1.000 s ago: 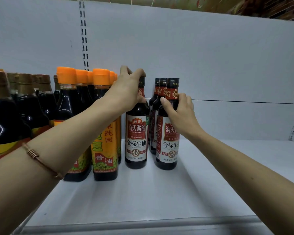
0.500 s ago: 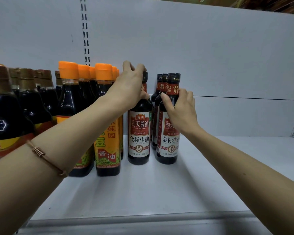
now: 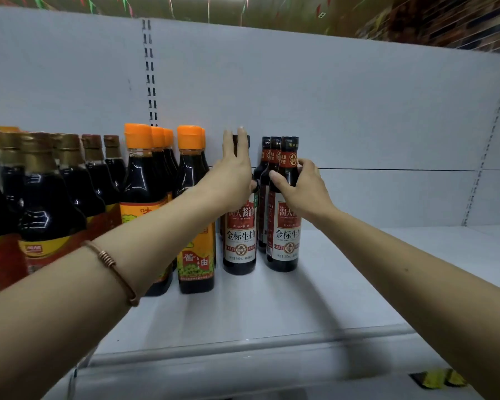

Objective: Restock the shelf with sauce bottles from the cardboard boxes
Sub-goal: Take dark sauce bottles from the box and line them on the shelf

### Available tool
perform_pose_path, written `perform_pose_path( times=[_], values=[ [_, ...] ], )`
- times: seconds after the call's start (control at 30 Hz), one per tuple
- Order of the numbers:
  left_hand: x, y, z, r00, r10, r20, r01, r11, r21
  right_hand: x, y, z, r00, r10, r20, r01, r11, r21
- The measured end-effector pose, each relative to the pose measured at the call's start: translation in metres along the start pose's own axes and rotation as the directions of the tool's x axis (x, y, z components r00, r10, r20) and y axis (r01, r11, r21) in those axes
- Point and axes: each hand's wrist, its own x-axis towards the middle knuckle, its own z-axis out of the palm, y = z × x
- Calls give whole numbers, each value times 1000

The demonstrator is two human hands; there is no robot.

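Observation:
Two rows of dark soy sauce bottles with red and white labels stand on the white shelf (image 3: 315, 290). My left hand (image 3: 233, 171) lies against the neck of the front left bottle (image 3: 240, 238), fingers straight and pointing up past its cap. My right hand (image 3: 303, 190) grips the neck of the front right bottle (image 3: 285, 235), thumb on its left side. At least two more of the same bottles (image 3: 267, 157) stand behind that one. No cardboard box is in view.
Orange-capped sauce bottles (image 3: 195, 215) stand just left of my left hand, and gold-capped bottles (image 3: 49, 209) fill the far left. The shelf's right half is bare up to the back panel (image 3: 358, 111). A front lip (image 3: 243, 353) edges the shelf.
My left hand has opened from gripping the left bottle's neck, its fingers now straight. Both front bottles sit slightly further back. The right hand keeps its grip.

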Motion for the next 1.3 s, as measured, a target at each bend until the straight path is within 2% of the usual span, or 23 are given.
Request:
perform_pose_path(
  times=[0.17,0.3,0.37,0.53,0.63,0.73,0.83,1.0,1.1,1.3],
  values=[
    [-18,0,6,997,53,60,-50,997,-53,-32,-15,-18,1000,6,-5,-6,1000,29],
    [-41,2,5,993,116,-7,-116,984,-135,-58,-32,-29,997,-65,29,64,997,52],
    [-62,3,1,990,133,-49,-138,983,-121,-69,-39,-33,991,-102,81,98,994,49],
    [-117,0,-19,994,49,-100,-48,999,10,-91,-53,-37,955,-233,186,201,964,175],
    [-148,1,-26,990,-38,-138,36,999,-15,-105,-55,-37,912,-320,257,255,933,255],
    [-188,7,-24,979,-146,-142,141,989,-45,-122,-54,-33,837,-414,356,298,893,337],
    [-233,12,-23,957,-260,-127,255,965,-51,-140,-60,-18,726,-508,464,317,846,430],
    [-317,10,-51,831,-548,-98,553,833,27,-189,-92,20,552,-635,541,286,753,592],
    [-360,6,-80,768,-624,-143,639,759,124,-223,-117,42,465,-675,573,255,722,643],
    [-428,-3,-127,678,-701,-221,733,667,135,-287,-176,65,261,-782,566,233,620,749]
  ],
)
